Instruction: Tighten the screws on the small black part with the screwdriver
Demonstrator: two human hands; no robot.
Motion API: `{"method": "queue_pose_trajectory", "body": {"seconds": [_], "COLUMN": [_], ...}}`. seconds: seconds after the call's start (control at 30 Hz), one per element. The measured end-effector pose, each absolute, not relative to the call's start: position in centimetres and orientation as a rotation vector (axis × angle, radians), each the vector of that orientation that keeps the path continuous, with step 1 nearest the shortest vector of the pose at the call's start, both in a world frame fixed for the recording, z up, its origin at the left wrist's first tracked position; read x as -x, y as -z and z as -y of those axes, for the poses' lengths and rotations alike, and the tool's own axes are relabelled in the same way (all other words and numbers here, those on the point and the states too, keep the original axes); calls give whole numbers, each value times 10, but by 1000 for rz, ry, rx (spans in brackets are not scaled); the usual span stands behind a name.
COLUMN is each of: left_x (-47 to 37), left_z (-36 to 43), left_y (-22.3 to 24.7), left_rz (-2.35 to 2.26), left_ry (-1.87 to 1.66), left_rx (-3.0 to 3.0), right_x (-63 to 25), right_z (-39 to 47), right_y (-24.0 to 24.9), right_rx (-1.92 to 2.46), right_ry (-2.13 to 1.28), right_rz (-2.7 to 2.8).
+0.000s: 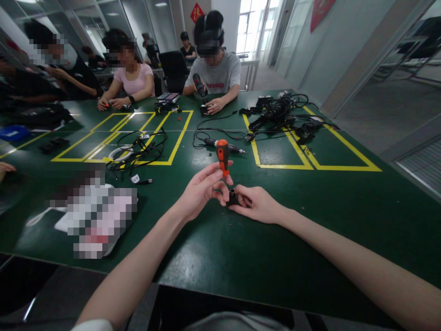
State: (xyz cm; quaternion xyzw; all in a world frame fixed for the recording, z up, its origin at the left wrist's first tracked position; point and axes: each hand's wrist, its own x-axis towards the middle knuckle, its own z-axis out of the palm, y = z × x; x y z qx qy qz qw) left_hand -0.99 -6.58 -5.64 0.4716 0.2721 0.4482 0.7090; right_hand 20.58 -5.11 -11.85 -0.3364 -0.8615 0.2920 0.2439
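Observation:
My left hand is closed around the lower part of an orange and grey screwdriver, which stands upright with its handle on top. Below it, my right hand pinches a small black part with a short round collar, close to the green tabletop. The screwdriver's tip is hidden behind my left fingers, so I cannot tell whether it touches the black part. Some fingers of my left hand reach down beside that part. Just beyond my hands lies a black pen-shaped electric screwdriver with a cord.
A tangle of black cables lies at the back right, and looser cables lie at the left within yellow tape lines. Blurred-out packets rest at the near left. Across the table a person holds a power drill.

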Motion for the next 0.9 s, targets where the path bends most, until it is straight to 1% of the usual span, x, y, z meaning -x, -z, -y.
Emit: {"method": "queue_pose_trajectory", "body": {"seconds": [0.3, 0.5, 0.9], "left_x": [9, 9, 10], "left_z": [64, 65, 65], "left_y": [61, 58, 58], "left_rz": [-621, -610, -621], "left_ry": [-1038, -977, -986], "left_rx": [-1078, -1063, -1051], "right_x": [-206, -206, -207], "right_z": [50, 49, 50], "right_y": [122, 123, 122], "right_rx": [909, 898, 908], "right_ry": [-785, -772, -750], "right_rz": [2357, 2336, 2366]}}
